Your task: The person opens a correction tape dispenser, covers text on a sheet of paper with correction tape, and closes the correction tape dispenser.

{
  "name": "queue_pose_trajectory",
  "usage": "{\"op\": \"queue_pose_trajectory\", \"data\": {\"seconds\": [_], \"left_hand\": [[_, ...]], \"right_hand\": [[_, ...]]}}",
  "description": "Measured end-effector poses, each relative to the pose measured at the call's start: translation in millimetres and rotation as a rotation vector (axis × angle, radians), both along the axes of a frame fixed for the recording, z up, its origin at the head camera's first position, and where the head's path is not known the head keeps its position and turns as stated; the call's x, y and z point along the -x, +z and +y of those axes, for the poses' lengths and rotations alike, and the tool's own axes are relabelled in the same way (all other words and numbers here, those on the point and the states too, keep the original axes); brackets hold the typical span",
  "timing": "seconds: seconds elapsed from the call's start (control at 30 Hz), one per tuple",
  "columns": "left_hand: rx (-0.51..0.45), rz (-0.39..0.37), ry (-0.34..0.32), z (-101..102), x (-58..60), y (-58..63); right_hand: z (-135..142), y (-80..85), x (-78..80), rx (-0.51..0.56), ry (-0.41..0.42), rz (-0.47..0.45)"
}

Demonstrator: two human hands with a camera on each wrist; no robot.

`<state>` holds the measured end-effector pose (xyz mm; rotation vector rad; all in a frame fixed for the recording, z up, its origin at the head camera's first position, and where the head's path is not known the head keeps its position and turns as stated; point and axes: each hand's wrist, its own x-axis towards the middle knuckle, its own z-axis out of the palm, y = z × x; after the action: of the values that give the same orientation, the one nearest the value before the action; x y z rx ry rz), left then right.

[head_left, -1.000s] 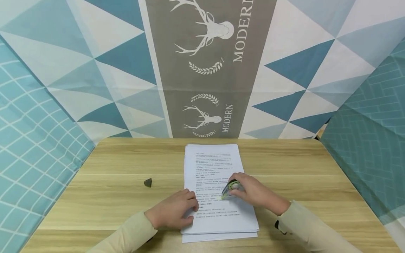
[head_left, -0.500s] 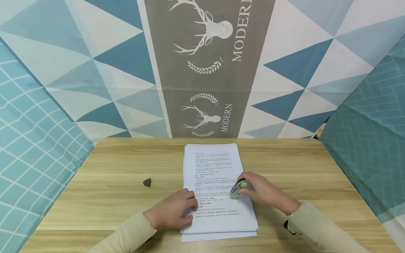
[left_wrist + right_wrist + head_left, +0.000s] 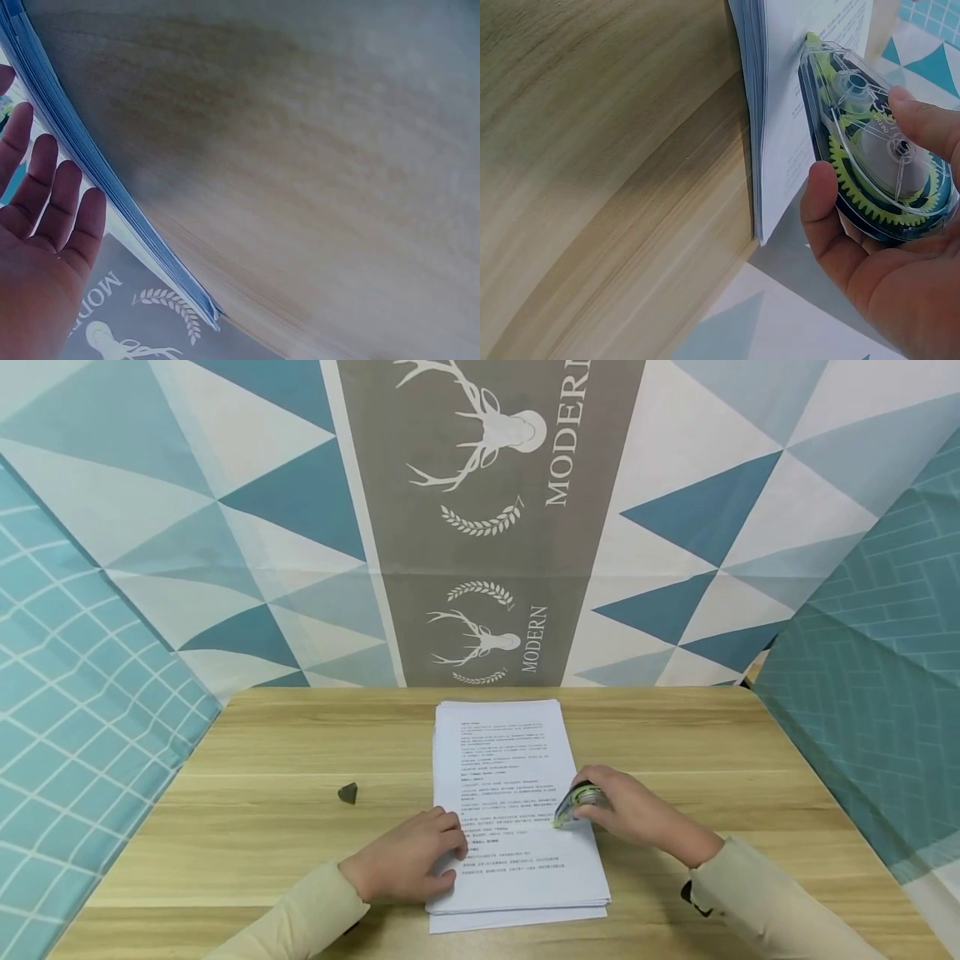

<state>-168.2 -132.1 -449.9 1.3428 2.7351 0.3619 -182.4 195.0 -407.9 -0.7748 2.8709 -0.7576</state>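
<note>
A correction tape dispenser [image 3: 885, 150] with a clear case and green gear wheels is pinched between thumb and fingers of my right hand [image 3: 637, 806]. Its tip meets the printed top sheet, right of centre, as the right wrist view shows from the side. The stack of paper [image 3: 517, 892] lies lengthwise at the middle of the table. Over its lower left edge rests my left hand [image 3: 408, 858], fingers relaxed and fingertips on the sheet. In the left wrist view those fingers [image 3: 56, 195] lie loosely bent beside the stack's edge, holding nothing.
A small dark wedge-shaped piece [image 3: 348, 793] lies on the wooden table [image 3: 285, 843], left of the paper. Patterned cloth [image 3: 480, 527] with deer heads and triangles hangs behind the table's far edge, and blue-green cloth hangs at both sides.
My right hand has slid the correction tape dispenser to the right across the sheet, towards its right edge. My left hand has stayed in place on the paper.
</note>
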Motion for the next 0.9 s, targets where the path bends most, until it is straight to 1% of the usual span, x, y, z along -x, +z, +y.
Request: {"op": "queue_pose_trajectory", "data": {"seconds": [0.13,0.2,0.4,0.5,0.67,0.9], "left_hand": [[-0.008,0.013,-0.002,-0.4,0.1,-0.6],[-0.007,0.015,-0.001,-0.8,-0.1,-1.2],[-0.017,0.015,0.0,-0.4,-0.3,-2.0],[-0.02,0.021,-0.001,-0.2,0.0,-1.7],[-0.012,0.012,-0.001,0.7,0.1,-0.8],[-0.01,-0.007,0.009,0.9,1.5,2.1]], "right_hand": [[0.9,-2.3,0.4,0.017,-0.008,-0.001],[1.8,-3.3,0.3,0.035,-0.017,-0.016],[8.5,-9.1,0.4,0.116,-0.076,-0.131],[11.5,-11.8,0.6,0.156,-0.09,-0.163],[15.0,-13.7,-0.1,0.214,-0.093,-0.179],[16.4,-12.9,-1.1,0.248,-0.107,-0.193]]}}
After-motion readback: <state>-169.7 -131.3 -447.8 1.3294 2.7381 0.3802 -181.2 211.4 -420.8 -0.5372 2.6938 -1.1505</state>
